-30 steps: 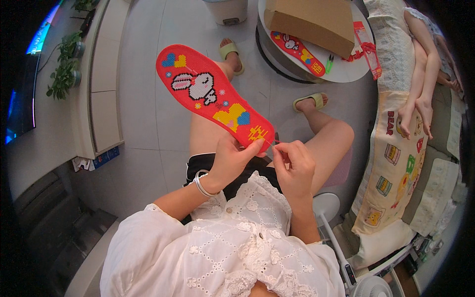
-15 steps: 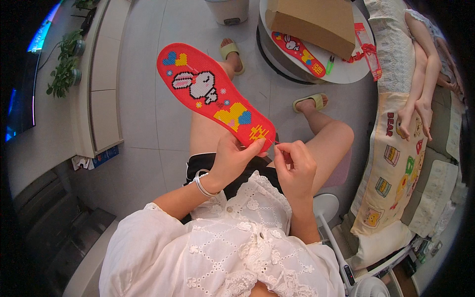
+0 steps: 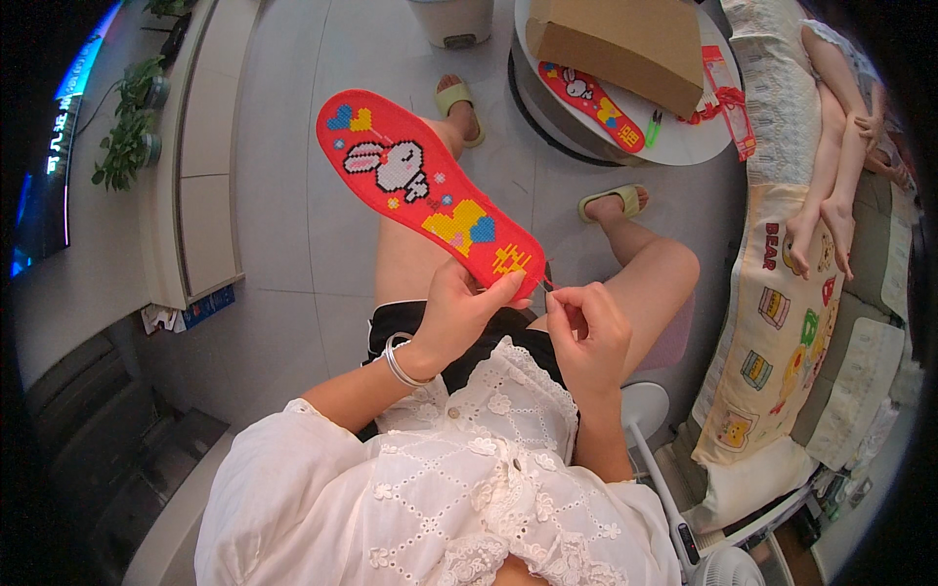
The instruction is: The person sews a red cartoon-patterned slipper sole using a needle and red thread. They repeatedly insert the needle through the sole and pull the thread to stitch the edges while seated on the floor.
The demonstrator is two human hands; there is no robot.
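A red embroidered insole, stitched with a white rabbit, hearts and yellow pattern, is held tilted above my lap. My left hand grips its near end, thumb on top and fingers underneath. Just right of that end, my right hand is closed in a pinch on a thin needle, its tip by the insole's edge. A short bit of red thread shows beside it. The needle is too small to make out fully.
A round table ahead bears a cardboard box, a matching insole, green snips and red packaging. On the right, another person's legs rest on a covered sofa. A white fan stands nearby.
My right hand has shifted slightly right and down, a little away from the insole's edge. The insole has moved slightly right and down. My left hand keeps its grip.
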